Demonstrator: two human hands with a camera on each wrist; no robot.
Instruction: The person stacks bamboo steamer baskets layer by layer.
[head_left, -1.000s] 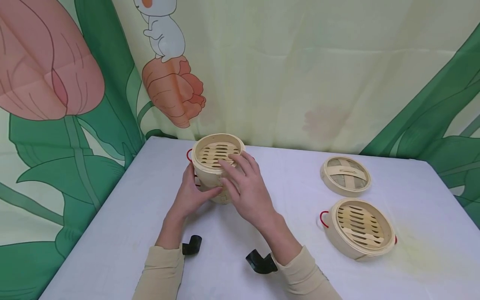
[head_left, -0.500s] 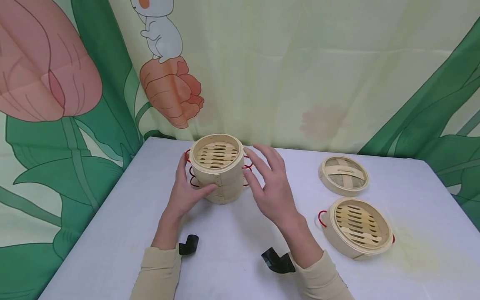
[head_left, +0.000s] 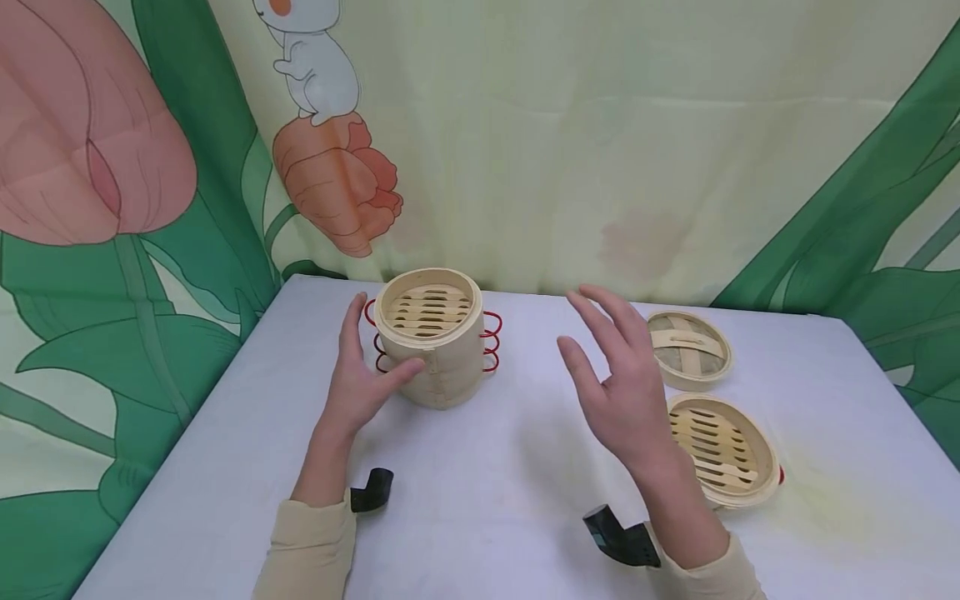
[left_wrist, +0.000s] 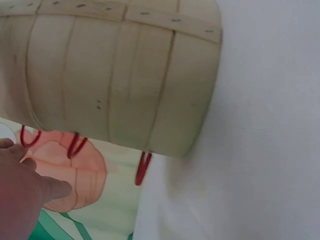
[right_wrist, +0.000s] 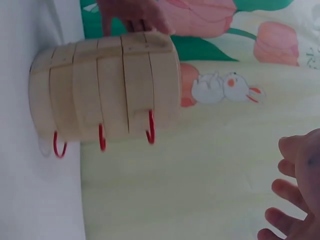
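Three bamboo steamer baskets with red side handles form an upright stack (head_left: 442, 371) at the back left of the table; the top one shows its slatted base. My left hand (head_left: 360, 387) is at the stack's left side, fingers spread, its thumb overlapping the front wall in the head view. In the left wrist view, that hand (left_wrist: 27, 182) appears apart from the stack (left_wrist: 100, 75). My right hand (head_left: 622, 383) hovers away to the right of the stack, fingers extended and holding nothing. The right wrist view shows the stack (right_wrist: 90, 95) side-on, well away from the right hand (right_wrist: 302, 187).
A round bamboo lid (head_left: 686, 340) with a woven centre lies at the back right, partly behind my right hand. In front of it stands another steamer basket (head_left: 738, 467), partly hidden by my right forearm. A printed curtain (head_left: 525, 167) hangs directly behind the white table (head_left: 465, 533).
My right hand has left the stack and moved to the right, toward the lid. My left hand has loosened and drawn slightly left. The stack stays in place.
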